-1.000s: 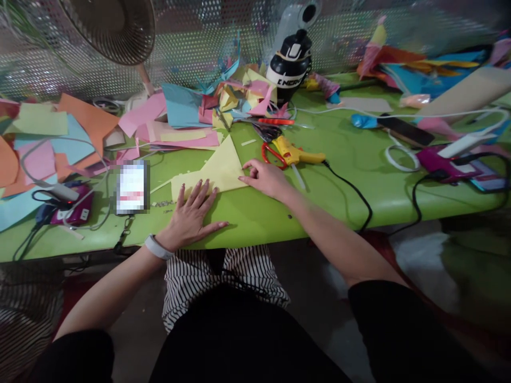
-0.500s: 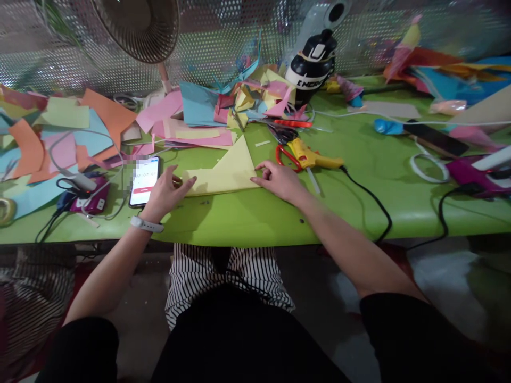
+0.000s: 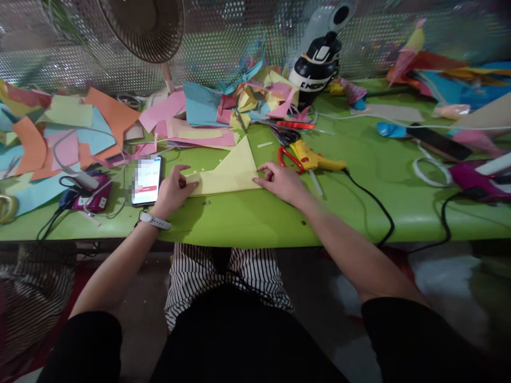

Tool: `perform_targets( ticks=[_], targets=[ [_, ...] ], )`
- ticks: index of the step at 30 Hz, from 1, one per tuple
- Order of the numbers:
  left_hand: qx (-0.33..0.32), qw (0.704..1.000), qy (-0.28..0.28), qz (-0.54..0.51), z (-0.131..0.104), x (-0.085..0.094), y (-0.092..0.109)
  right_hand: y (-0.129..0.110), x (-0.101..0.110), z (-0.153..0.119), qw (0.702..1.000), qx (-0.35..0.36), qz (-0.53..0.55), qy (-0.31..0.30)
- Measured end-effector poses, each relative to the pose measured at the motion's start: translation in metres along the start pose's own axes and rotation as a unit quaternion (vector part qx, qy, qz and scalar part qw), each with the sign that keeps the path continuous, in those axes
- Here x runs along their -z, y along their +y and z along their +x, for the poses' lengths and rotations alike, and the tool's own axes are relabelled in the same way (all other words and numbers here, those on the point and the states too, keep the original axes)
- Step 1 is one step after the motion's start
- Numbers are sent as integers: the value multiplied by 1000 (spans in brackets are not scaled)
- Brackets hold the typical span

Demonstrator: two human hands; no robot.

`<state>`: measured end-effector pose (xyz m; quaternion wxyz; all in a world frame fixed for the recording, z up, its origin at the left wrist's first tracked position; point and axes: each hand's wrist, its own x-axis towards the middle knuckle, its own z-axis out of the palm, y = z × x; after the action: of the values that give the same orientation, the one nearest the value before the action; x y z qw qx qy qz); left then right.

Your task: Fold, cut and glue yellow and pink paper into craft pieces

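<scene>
A folded sheet of pale yellow paper (image 3: 227, 178) lies on the green tabletop (image 3: 239, 218) in front of me, a triangular peak pointing away from me. At its left end, my left hand (image 3: 174, 187) pinches the paper between thumb and fingers. My right hand (image 3: 279, 182) grips the right corner, with thumb and index finger on the edge. Close to my left wrist is a phone (image 3: 147, 181) with a lit screen. Right of the paper rest a yellow glue gun (image 3: 315, 158) and red-handled scissors (image 3: 289, 159).
Coloured paper scraps (image 3: 75, 125) cover the left and back of the table. A fan (image 3: 146, 26) and a black bottle (image 3: 315, 72) stand behind. Purple power strips (image 3: 93, 197) with cords sit left and right. A dark phone-like slab (image 3: 439, 141) lies at right.
My left hand has moved slightly right onto the paper's left end, its fingers closing there. My right hand keeps its place at the right corner. The whole view has shifted a little.
</scene>
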<state>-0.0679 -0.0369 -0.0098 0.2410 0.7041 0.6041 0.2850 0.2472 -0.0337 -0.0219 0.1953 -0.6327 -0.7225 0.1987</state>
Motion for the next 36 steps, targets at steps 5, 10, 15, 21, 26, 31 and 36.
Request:
perform_targets(
  ticks=[5, 10, 15, 21, 26, 31, 36],
  targets=[
    [-19, 992, -15, 124, -4, -2, 10, 0, 0, 0, 1000, 0, 0, -1],
    [-54, 969, 13, 242, -11, -6, 12, -1, 1, 0, 1000, -4, 0, -1],
    [-186, 933, 30, 307, -11, -12, 7, -1, 1, 1, 1000, 3, -1, 0],
    [-332, 875, -118, 332, -1, -8, 15, -3, 2, 2, 1000, -3, -10, -4],
    [-385, 842, -178, 334, 8, -7, 26, -4, 5, 3, 1000, -5, -9, -13],
    [-384, 819, -206, 373, 12, -8, 31, -2, 4, 5, 1000, 2, -9, -11],
    [-389, 825, -204, 355, 12, -10, 31, -1, 3, 5, 1000, 0, -8, -12]
  ],
)
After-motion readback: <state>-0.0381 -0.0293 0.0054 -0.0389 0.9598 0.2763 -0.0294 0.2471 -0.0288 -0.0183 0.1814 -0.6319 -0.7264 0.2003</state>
